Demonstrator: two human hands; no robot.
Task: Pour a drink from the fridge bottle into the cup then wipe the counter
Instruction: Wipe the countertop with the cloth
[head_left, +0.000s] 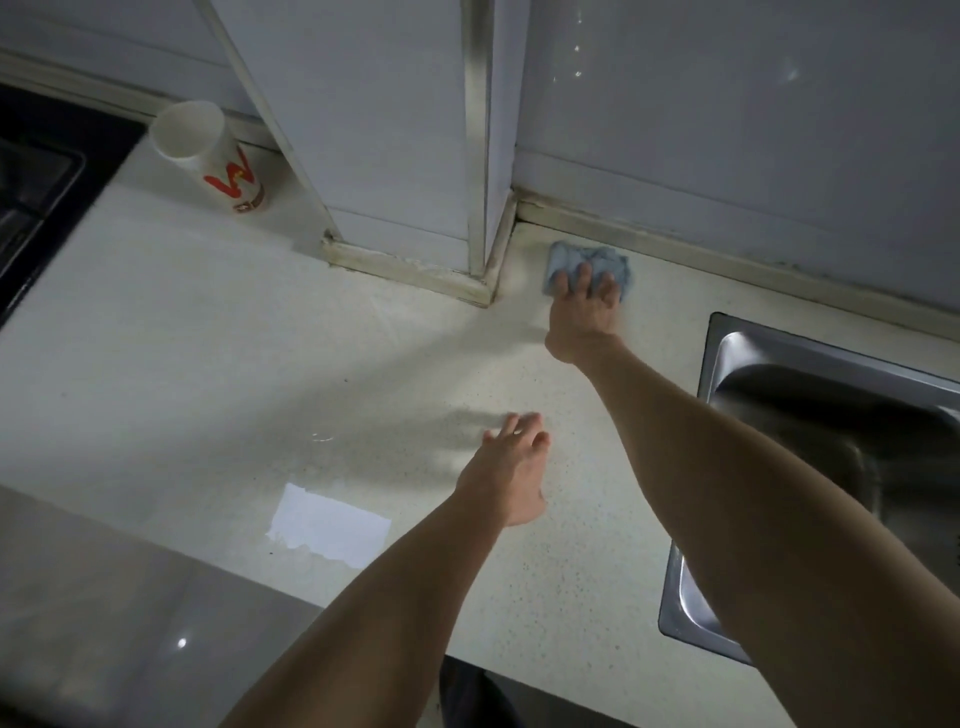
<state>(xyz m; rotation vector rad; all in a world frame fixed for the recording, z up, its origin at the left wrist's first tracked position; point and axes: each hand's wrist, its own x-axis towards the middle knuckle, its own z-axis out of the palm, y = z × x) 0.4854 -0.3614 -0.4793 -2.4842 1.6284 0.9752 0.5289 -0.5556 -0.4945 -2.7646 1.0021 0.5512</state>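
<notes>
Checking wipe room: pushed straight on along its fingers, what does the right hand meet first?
Probably the backsplash trim strip, just beyond the cloth under the right hand; depth is unclear.

pale blue cloth (587, 262) on a cream speckled counter (208, 332); white cup (210, 156) (red letter, brown band).

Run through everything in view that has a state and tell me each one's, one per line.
counter: small wet ring near its middle.
paper cup: upright by the wall, top open, contents not visible.
blue cloth: crumpled, on the counter under the right hand.
right hand: fingers spread, pressing the cloth.
left hand: open, holding nothing, above the counter.
sink: partly hidden by the right arm.
</notes>
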